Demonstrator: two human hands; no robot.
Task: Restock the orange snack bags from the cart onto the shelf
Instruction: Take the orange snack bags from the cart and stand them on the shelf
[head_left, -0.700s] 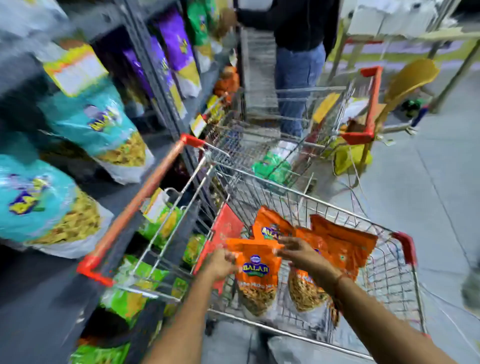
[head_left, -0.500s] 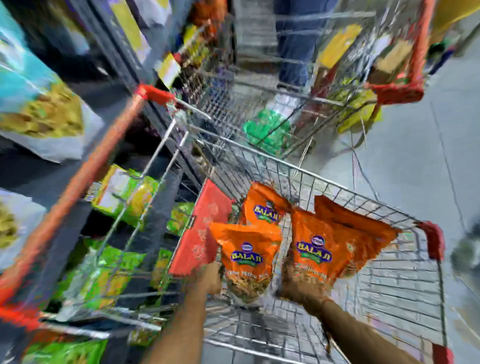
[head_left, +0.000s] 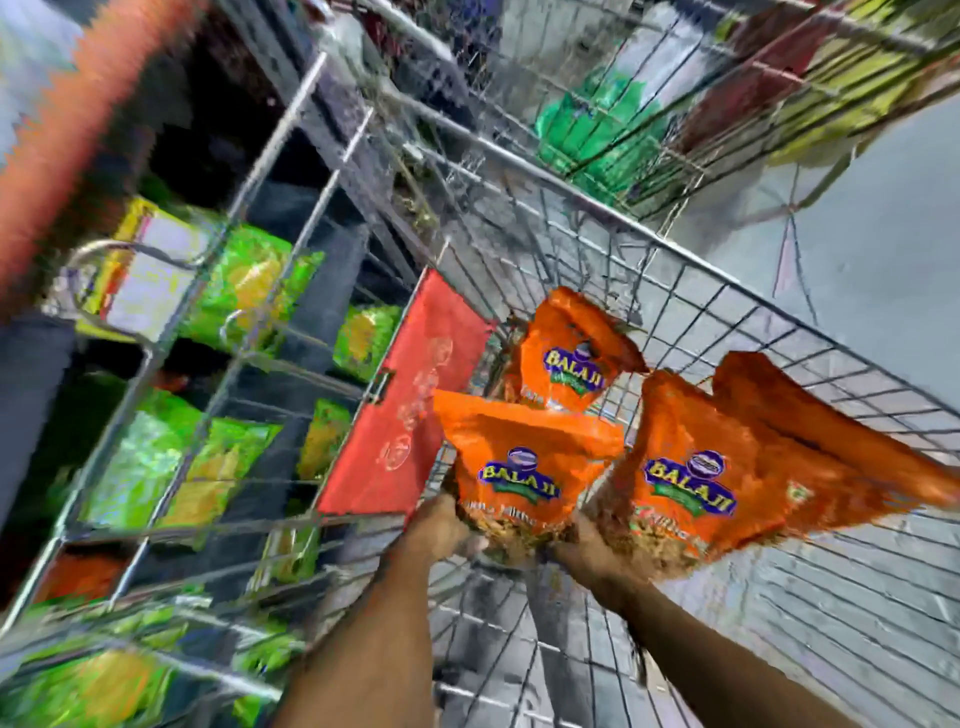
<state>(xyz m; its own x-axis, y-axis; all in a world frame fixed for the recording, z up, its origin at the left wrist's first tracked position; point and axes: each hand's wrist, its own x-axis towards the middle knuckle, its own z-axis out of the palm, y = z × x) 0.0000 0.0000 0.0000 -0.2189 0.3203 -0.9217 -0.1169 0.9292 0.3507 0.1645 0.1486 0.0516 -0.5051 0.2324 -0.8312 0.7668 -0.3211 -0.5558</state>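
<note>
Several orange snack bags stand in the wire cart (head_left: 691, 270). My left hand (head_left: 441, 525) grips the bottom left corner of the front orange bag (head_left: 519, 467). My right hand (head_left: 587, 545) holds the bottom of a second orange bag (head_left: 691, 483), with another orange bag (head_left: 831, 431) pressed behind it. A further orange bag (head_left: 571, 353) leans at the back, beside the red child-seat flap (head_left: 405, 400). The shelf (head_left: 311, 291) is to the left, seen through the cart's wire. The picture is blurred by motion.
Green snack bags (head_left: 244, 291) fill the lower shelves on the left. The cart's orange handle (head_left: 67, 135) crosses the upper left. A second wire cart (head_left: 649, 104) with green packs stands ahead. Grey floor (head_left: 872, 249) lies to the right.
The view has tilted down and closer to the cart. My right hand went from the top of the bags to their bottom edge. Both hands now hold bags from below.
</note>
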